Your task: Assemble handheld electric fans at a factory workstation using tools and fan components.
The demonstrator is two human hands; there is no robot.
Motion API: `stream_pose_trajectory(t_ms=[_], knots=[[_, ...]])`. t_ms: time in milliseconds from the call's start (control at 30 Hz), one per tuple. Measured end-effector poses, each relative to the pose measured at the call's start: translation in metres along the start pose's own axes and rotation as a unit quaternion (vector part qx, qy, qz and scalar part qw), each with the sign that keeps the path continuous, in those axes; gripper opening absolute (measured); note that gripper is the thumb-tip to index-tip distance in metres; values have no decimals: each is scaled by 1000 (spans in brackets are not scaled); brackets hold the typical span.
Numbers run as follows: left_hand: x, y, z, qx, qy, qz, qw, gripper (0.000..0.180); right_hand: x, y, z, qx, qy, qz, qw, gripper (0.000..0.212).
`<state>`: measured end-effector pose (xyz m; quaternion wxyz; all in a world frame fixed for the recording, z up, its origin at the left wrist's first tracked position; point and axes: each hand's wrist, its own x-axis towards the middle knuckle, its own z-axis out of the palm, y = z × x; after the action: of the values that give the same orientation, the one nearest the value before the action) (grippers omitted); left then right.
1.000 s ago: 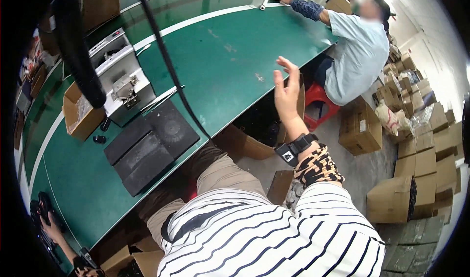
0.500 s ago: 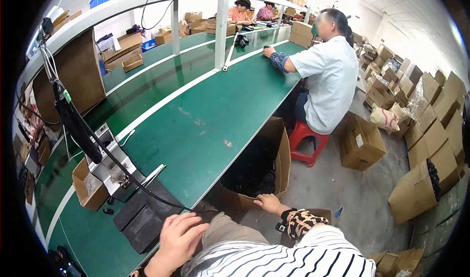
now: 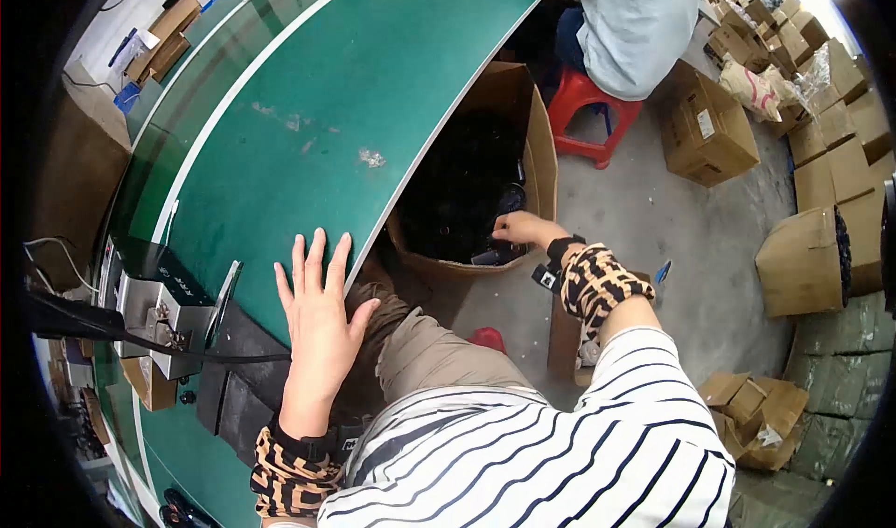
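My left hand (image 3: 320, 327) lies with fingers spread at the near edge of the green worktable (image 3: 308, 173), holding nothing. Down to the right, my right hand (image 3: 525, 229) reaches over the rim of a large cardboard box (image 3: 544, 155) beside the table. Its fingers are curled among dark items (image 3: 457, 183) that fill the box. A glossy black piece (image 3: 511, 198) shows just beyond the fingertips; what the fingers hold, if anything, is too dark to make out.
A metal bench device (image 3: 159, 318) and a black pad (image 3: 245, 360) occupy the table's left side, with a black cable (image 3: 224, 354) across them. A red stool (image 3: 590, 122) with a seated person stands beyond the box. Cartons (image 3: 709, 127) line the right side.
My view has tipped downward. The left hand has moved forward and spread at the table edge. My right hand has gone from the box's rim into the box, its fingers now curled.
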<state>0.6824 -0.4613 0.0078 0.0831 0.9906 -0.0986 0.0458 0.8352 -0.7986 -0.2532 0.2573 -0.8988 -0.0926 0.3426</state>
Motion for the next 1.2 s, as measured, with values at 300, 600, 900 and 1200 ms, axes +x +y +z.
stream_pose_trajectory(t_ms=[300,600,900,1200], knots=[[20,4,5,35,-46,-15,998,79,117,46,5,-54,76,109,990,38],[31,4,9,49,-88,16,995,68,199,140,38,-117,144,202,962,59],[33,-3,13,55,-66,42,995,52,248,201,103,-53,20,230,972,72],[41,9,5,46,-86,21,995,56,288,257,205,-79,-5,172,982,60]])
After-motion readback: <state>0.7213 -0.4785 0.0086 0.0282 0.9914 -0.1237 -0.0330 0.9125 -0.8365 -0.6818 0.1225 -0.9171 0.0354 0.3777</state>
